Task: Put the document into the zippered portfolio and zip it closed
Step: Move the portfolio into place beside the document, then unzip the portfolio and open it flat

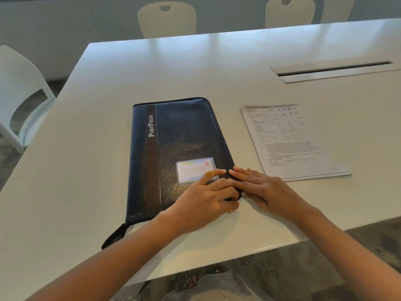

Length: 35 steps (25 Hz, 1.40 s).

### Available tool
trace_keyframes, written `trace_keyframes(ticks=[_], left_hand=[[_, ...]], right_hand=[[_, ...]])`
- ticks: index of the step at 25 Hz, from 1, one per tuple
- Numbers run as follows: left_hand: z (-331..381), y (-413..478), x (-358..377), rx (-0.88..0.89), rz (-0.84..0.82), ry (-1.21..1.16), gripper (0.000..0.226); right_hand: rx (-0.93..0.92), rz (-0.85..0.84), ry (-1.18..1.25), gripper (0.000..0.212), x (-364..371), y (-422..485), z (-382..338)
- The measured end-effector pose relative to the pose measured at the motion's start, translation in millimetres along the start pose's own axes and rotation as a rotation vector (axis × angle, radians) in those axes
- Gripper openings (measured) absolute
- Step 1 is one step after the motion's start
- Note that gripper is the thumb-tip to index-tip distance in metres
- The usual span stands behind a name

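Fingers (213, 173) on shut portfolio (173, 135), doc (290, 144) outside

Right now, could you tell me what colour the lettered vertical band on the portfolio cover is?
Dark brown, with white lettering, on the navy portfolio; the band shows in the head view.

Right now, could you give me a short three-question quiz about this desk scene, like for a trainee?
1. True or false: the document is inside the portfolio.
2. On which side of the portfolio does the document lie: A left, B right, C on top?
3. Which portfolio corner do the left hand and right hand meet at?

Key: 1 false, it lies on the table. 2 B. 3 The near right corner.
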<state>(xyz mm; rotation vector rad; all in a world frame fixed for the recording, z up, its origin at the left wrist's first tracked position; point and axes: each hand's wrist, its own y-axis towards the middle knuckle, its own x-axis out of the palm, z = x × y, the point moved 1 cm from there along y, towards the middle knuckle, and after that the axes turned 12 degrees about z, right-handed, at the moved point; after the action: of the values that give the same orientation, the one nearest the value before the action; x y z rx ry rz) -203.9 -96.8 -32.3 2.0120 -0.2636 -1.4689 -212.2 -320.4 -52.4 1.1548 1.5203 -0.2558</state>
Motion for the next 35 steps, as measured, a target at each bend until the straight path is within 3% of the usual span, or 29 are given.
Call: trace_keyframes(ticks=[6,9,11,18,21,25,32,35], left_hand=[[-8,-15,-22,0.077,-0.080,0.017,0.047],[-14,-39,-39,0.105,-0.104,0.044,0.027],[-19,-62,-54,0.081,-0.095,0.052,0.022],[-28,-131,-95,-0.016,-0.153,0.148,0.033],[-30,-141,-106,-0.042,-0.158,0.171,0.018],[-29,-157,-117,-0.101,-0.182,0.201,0.016],[-21,-176,-139,-0.220,-0.215,0.206,0.035],[-15,-173,-138,-0.365,-0.219,0.097,0.033]], right_hand=[[-0.005,0.032,0.000,0.053,1,0,1],[0.022,0.053,0.040,0.052,-1,0,1],[0.015,0.071,0.047,0.051,-2,-1,1],[0.036,0.052,0.055,0.053,-1,-1,1],[0.042,0.075,0.066,0.050,-2,-1,0],[0.040,0.081,0.058,0.050,-2,-1,-2],[0.032,0.114,0.078,0.043,-2,-1,-1],[0.036,0.118,0.086,0.045,-1,-3,-2]])
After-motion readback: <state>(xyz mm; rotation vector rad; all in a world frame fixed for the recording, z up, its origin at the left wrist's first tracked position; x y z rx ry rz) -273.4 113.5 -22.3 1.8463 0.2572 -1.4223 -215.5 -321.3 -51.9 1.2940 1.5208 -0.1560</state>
